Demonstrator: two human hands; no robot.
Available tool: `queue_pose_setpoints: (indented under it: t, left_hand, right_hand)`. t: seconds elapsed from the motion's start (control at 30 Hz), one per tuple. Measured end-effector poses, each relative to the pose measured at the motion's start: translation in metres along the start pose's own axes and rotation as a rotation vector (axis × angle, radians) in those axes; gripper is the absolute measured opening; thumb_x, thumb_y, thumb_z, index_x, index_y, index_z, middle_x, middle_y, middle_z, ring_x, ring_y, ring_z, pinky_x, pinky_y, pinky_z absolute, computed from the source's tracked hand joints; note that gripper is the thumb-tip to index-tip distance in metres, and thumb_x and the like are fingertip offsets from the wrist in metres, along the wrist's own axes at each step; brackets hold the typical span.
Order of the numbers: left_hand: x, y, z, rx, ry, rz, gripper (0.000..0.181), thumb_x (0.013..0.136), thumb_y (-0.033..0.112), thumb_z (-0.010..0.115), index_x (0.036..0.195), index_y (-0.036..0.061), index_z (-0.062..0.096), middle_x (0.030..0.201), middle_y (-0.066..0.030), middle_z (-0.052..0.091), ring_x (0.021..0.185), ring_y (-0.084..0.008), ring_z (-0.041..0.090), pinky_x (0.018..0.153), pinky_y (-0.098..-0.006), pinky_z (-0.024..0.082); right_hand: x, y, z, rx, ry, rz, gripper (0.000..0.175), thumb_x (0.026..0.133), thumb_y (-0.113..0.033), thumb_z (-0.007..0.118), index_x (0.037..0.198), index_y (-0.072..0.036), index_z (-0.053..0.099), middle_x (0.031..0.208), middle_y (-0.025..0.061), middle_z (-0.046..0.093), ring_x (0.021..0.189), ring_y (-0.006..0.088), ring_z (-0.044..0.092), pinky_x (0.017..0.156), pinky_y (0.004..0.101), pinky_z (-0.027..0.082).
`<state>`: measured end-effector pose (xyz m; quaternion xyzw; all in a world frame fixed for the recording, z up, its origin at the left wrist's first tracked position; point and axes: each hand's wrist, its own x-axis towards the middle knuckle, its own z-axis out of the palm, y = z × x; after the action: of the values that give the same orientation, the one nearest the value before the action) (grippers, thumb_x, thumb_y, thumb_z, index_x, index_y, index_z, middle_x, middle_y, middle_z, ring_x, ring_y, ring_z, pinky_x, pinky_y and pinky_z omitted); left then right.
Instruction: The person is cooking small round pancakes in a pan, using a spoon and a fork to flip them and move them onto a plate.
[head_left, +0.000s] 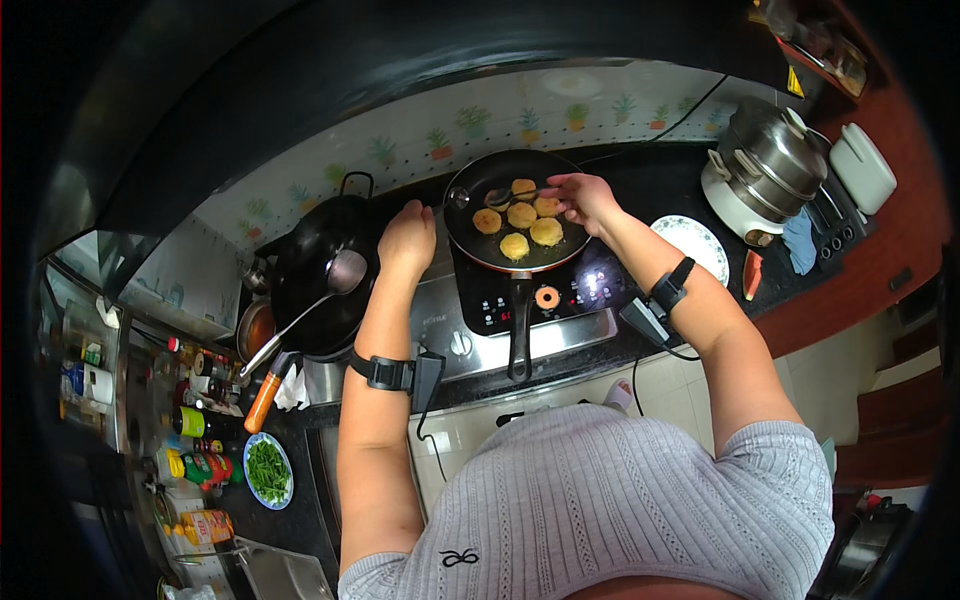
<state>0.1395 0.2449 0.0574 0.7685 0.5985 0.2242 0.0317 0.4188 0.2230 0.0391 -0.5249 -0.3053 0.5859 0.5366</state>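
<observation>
A black frying pan (480, 180) holds several golden-brown round patties (522, 215) and stands on an induction cooktop (491, 300). At the pan's left side my left hand (409, 236) is closed on the handle of a metal spoon (457, 198), its bowl over the pan rim. Over the right part of the pan, my right hand (585, 201) grips a dark utensil (529, 194), which reaches to a patty (497, 199) at the upper left. The exact form of this utensil is hard to tell. The pan's black handle (520, 337) points toward me.
Left of the pan stands a black wok (307, 240) with a metal ladle (346, 271) in it. A patterned white plate (694, 244), a watermelon slice (752, 274) and a steamer (772, 157) are at the right. Lower left are chopped greens (268, 471) on a plate and several bottles (206, 466).
</observation>
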Motion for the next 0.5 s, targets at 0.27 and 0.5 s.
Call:
queue_pose_setpoints:
  t: [0.27, 0.5]
  left_hand:
    - [-0.0022, -0.0044, 0.0006, -0.067, 0.024, 0.0, 0.027, 0.087, 0.029, 0.042, 0.084, 0.0037, 0.052, 0.081, -0.0217, 0.059, 0.08, -0.0402, 0.056, 0.068, -0.0481, 0.044]
    - [-0.0013, -0.0033, 0.0028, -0.015, 0.009, 0.018, 0.026, 0.087, 0.028, 0.04, 0.087, 0.0054, 0.052, 0.081, -0.019, 0.061, 0.079, -0.037, 0.058, 0.067, -0.0475, 0.046]
  right_hand:
    - [0.0004, -0.0002, -0.0026, 0.017, 0.012, 0.049, 0.031, 0.082, -0.005, 0.032, 0.108, 0.003, 0.047, 0.094, 0.0174, 0.062, 0.051, 0.0127, 0.051, 0.038, 0.0197, 0.039]
    - [-0.0065, -0.0063, -0.0027, 0.078, 0.013, 0.038, 0.03, 0.085, -0.009, 0.03, 0.107, 0.002, 0.048, 0.094, 0.0157, 0.062, 0.053, 0.0131, 0.053, 0.041, 0.0191, 0.042]
